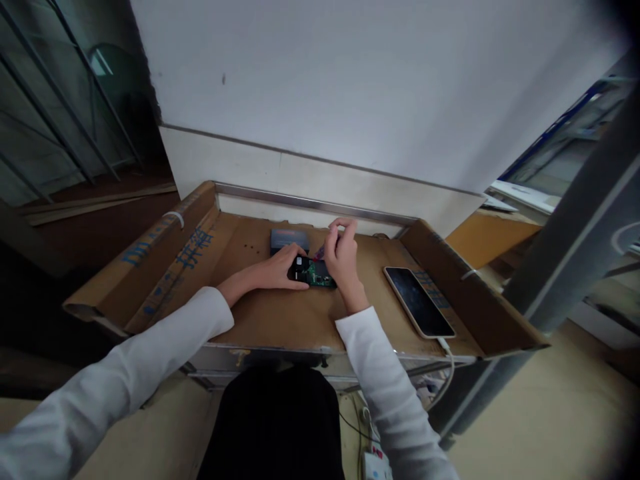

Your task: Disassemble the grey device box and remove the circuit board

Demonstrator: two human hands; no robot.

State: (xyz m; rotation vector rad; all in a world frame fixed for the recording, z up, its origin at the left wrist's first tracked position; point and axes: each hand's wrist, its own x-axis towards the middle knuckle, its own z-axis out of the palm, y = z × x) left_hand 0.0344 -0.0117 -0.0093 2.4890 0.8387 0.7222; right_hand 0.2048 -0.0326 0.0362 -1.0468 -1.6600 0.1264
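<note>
In the middle of the cardboard-lined tabletop, my left hand (pixel 283 270) grips the left end of an opened black electronic device (pixel 299 269). A green circuit board (pixel 320 273) shows at the device's right part. My right hand (pixel 343 257) is closed above the board's right end, its fingers pinched round a slim pinkish-purple tool (pixel 320 253); most of this tool is hidden, and its exact kind is unclear. Just behind my left hand lies a dark grey box (pixel 289 239). Several tiny dark pieces (pixel 251 249), perhaps screws, lie to the left of the box.
A smartphone (pixel 419 302) lies on the right, with a white cable (pixel 450 373) hanging over the front edge. Folded cardboard walls (pixel 145 247) border both sides of the table. A white panel (pixel 320 87) rises behind, and a grey post (pixel 565 220) stands at right.
</note>
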